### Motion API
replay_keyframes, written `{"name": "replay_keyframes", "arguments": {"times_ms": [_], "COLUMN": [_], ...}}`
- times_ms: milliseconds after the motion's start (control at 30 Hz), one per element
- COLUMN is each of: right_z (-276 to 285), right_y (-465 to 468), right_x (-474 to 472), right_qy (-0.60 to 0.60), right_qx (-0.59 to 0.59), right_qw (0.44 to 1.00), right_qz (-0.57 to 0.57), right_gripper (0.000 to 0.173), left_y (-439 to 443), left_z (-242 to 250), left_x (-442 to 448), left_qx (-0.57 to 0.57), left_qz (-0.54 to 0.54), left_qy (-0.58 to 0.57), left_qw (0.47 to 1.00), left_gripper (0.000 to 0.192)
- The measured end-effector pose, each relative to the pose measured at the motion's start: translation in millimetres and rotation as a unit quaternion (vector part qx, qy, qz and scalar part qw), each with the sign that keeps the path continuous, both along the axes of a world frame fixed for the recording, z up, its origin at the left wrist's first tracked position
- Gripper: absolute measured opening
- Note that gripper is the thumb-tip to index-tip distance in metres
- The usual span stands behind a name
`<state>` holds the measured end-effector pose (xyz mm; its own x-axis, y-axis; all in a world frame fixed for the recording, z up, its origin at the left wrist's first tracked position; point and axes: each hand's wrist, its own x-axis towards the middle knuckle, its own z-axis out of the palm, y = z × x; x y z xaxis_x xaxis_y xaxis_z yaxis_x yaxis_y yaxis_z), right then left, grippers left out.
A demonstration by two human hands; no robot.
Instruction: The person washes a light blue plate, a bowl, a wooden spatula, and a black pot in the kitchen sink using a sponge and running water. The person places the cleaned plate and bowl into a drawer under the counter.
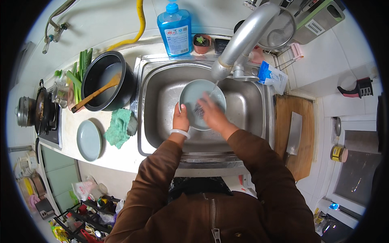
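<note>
Over the stainless steel sink (243,136), my left hand (181,119) grips the left rim of a pale grey-green plate (202,86), its thumb up on the edge. My right hand (212,114), slightly blurred, presses a steel wool scourer (199,110) against the middle of the plate. A thin stream of water from the faucet (226,60) falls near the plate's upper right part. On the counter to the left lies a similar plate (88,140), beside a crumpled green cloth (118,127).
A black pot (124,88) with a wooden spatula (97,92) stands left of the sink. Behind are a blue soap bottle (174,30) and a small potted succulent (201,43). At right, a cleaver (294,133) rests on a wooden cutting board (305,164).
</note>
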<state>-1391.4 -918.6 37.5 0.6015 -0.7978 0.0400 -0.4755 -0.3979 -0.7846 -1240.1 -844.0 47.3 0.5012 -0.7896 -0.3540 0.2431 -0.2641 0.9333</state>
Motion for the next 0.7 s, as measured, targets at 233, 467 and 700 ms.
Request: {"name": "replay_keyframes", "arguments": {"times_ms": [233, 467, 700], "right_z": [36.2, 44.4, 22.9], "right_y": [31.6, -26.9, -9.9], "right_x": [6.4, 15.9, 34.3], "right_qy": [0.142, 0.241, 0.058], "right_qx": [-0.102, -0.155, -0.087], "right_qw": [0.984, 0.957, 0.992], "right_qz": [0.03, -0.037, 0.068], "right_gripper": [0.034, 0.043, 0.03], "left_y": [0.5, 0.4, 2.1], "left_z": [-4.0, 2.8, 3.4], "left_x": [-3.7, -6.1, -18.1], "left_qx": [-0.015, 0.033, 0.057], "left_qz": [0.035, -0.02, -0.054], "left_qy": [0.158, 0.173, 0.207], "left_qw": [0.987, 0.984, 0.975], "left_gripper": [0.041, 0.044, 0.043]}}
